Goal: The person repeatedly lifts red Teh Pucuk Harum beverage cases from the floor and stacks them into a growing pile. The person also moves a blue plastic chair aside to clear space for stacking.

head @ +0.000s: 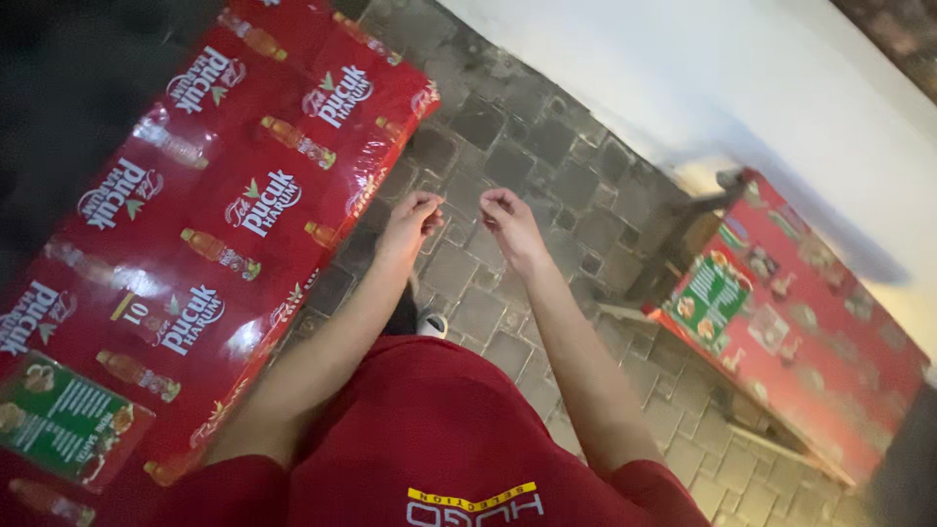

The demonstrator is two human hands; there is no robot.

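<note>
Red shirt (429, 439) fills bottom centre. Both hands mid-frame over grey paving (508, 137): left hand (411, 222) & right hand (509, 219) loosely curled, fingertips pinched; can't tell if anything's held. Nearest thing, at left: red film-wrapped bottle pack (224, 195), prob. heavy, slippery wrap; grip underneath edges. Green rectangular label (59, 420) lower left. Red printed box (810, 332) w/ green panel at right.

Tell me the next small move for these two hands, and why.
Probably reach the left hand sideways to the red wrapped pack. Both hands hang over the paving stones with fingers curled, and I can't tell if they pinch anything. The right hand is farther from that pack, and the red table is farther still.
</note>
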